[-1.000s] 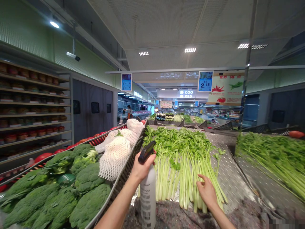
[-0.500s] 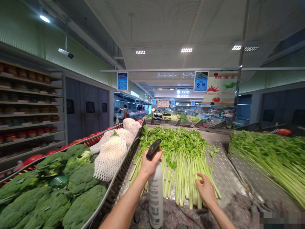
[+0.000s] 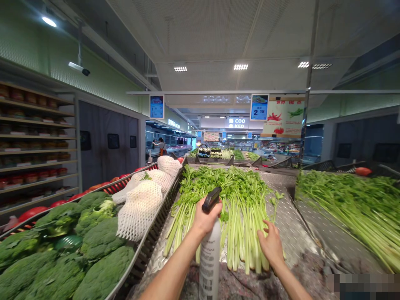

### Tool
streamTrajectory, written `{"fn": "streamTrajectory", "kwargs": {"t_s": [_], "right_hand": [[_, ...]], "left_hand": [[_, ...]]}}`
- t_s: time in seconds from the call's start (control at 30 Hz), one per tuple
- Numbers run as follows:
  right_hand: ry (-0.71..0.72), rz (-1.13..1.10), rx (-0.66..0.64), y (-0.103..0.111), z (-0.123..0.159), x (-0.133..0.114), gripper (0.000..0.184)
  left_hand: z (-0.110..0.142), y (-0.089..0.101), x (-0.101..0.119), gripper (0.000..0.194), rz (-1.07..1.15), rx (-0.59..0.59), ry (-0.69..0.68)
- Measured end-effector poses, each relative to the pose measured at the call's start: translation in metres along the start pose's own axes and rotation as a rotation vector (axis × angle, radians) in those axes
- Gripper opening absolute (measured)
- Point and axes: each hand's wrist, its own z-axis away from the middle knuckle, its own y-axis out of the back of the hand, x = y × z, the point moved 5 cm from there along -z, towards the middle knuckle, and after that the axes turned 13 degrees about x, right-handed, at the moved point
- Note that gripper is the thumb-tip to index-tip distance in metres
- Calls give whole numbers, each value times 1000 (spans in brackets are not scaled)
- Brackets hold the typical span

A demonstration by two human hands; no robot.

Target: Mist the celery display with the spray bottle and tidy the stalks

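Observation:
My left hand (image 3: 204, 217) is wrapped round the neck of a white spray bottle (image 3: 208, 262) with a black trigger head. The bottle stands upright in front of the celery (image 3: 239, 233), its bottom cut off by the frame edge. Leafy tops of the celery point away from me and the pale stalk ends toward me. Beside the right edge of the stalks is my right hand (image 3: 271, 242), open and holding nothing, with its fingers slightly bent. I cannot tell whether it touches the stalks.
Left of the celery, a black crate (image 3: 159, 208) holds broccoli (image 3: 101, 237) and white net-wrapped produce (image 3: 139, 210). A crumpled grey cloth (image 3: 243, 287) lies along the near edge of the metal display surface (image 3: 286, 208). A mirror panel (image 3: 340, 250) rises at right. A person (image 3: 161, 146) stands far off.
My left hand and the spray bottle have shifted a little to the right over the celery. The view has turned slightly right. My right hand stays beside the stalks, its fingers a bit more spread.

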Motion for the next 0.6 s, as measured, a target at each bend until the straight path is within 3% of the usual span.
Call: {"fn": "streamTrajectory", "kwargs": {"t_s": [0.47, 0.6], "right_hand": [[-17, -5, -21, 2, 6, 12, 41], [-25, 2, -14, 6, 6, 15, 39]], "left_hand": [[16, -30, 18, 18, 124, -226, 72], [16, -33, 16, 22, 158, -209, 106]]}}
